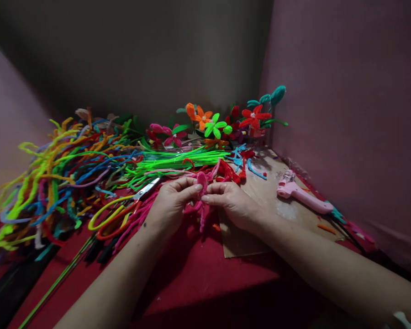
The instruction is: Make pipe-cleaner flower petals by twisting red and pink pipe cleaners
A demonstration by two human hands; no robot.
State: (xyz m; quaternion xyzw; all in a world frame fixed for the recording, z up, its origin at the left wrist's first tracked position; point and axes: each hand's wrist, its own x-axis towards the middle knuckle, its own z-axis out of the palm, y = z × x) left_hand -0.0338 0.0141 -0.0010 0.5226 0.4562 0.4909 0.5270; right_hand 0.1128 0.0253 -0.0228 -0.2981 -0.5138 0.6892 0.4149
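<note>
- The camera on my head faces forward and down over the red surface (205, 269).
- It sits near: my forearms (119, 269) enter from the bottom and lower right, my left hand (171, 196) and right hand (233, 201) around mid-frame.
- Beyond, it reaches the grey wall (157, 59).

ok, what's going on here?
A person's left hand and right hand both pinch a bent pink fuzzy piece. Bright green stems lie just beyond, fuzzy flowers behind those. Scissors and a multicolored strand pile are to the left.
</note>
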